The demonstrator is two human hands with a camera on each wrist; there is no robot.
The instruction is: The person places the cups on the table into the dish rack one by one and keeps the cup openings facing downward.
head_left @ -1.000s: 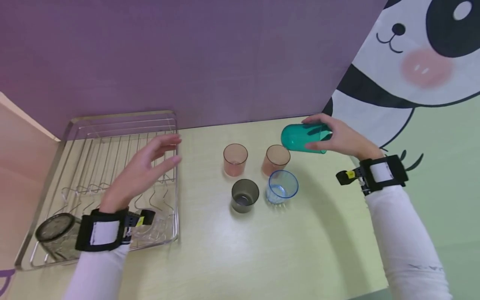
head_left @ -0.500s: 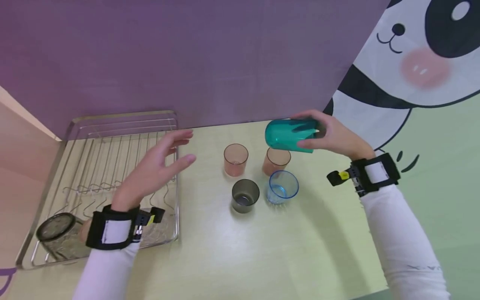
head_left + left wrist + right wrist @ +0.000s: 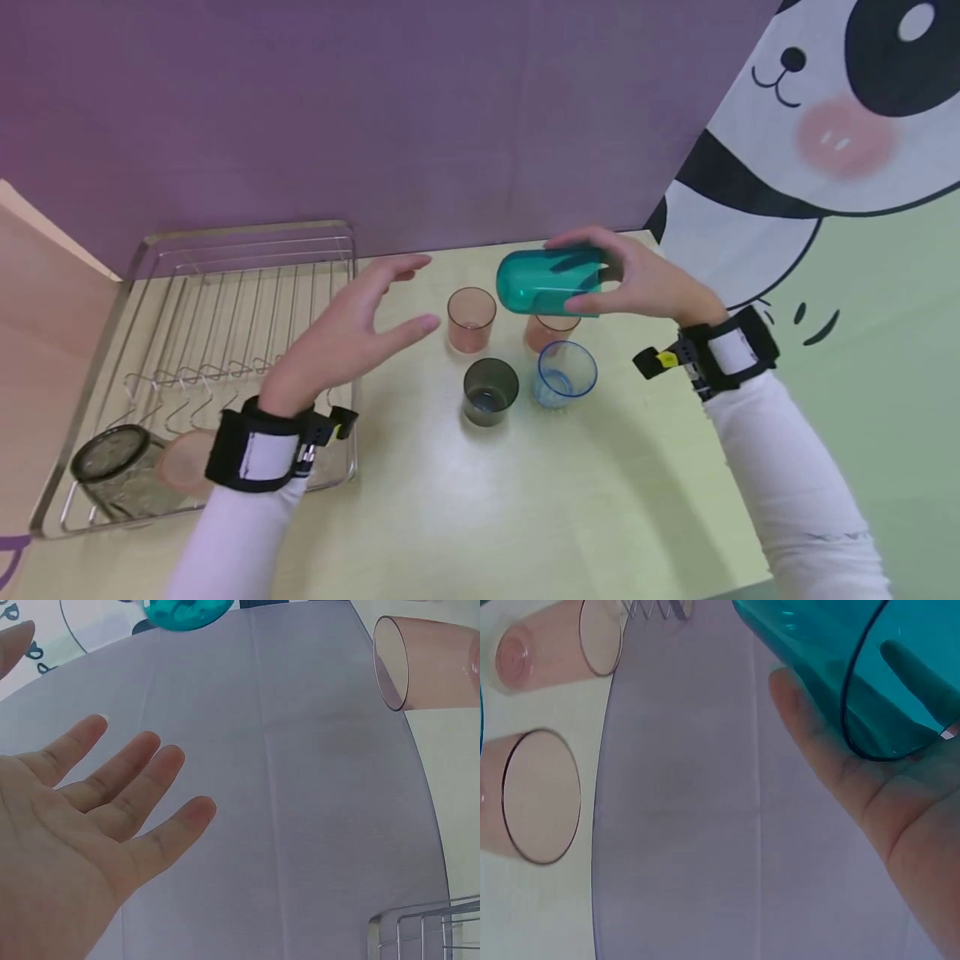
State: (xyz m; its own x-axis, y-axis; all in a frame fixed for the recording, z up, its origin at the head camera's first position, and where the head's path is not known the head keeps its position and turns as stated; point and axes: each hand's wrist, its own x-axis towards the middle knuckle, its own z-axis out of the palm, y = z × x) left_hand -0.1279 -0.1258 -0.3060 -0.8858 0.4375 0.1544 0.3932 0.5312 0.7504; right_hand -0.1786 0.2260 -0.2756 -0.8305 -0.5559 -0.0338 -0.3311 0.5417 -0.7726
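The right hand (image 3: 637,279) holds a teal cup (image 3: 543,279) lying on its side in the air above the tabletop (image 3: 465,500), fingers and thumb clamped on it from the far and near sides; the cup's rounded closed end faces left and its open mouth lies toward the palm; from the head view it overlaps the far edge of the right pink cup (image 3: 546,335). The left hand (image 3: 345,342) is raised to the left of the cups and holds nothing, its thumb well apart from the fingers; its fingertips are near the left pink cup (image 3: 471,325), which stands upright.

Nearer stand a grey cup (image 3: 491,393) on the left and a blue-rimmed cup (image 3: 562,379) on the right, both upright; at the left lies a wire rack (image 3: 210,308), with a dark glass (image 3: 123,475) tilted in its near left corner and a pinkish round thing beside it, partly hidden by the left wrist; a purple backdrop (image 3: 375,125) rises at the far side.
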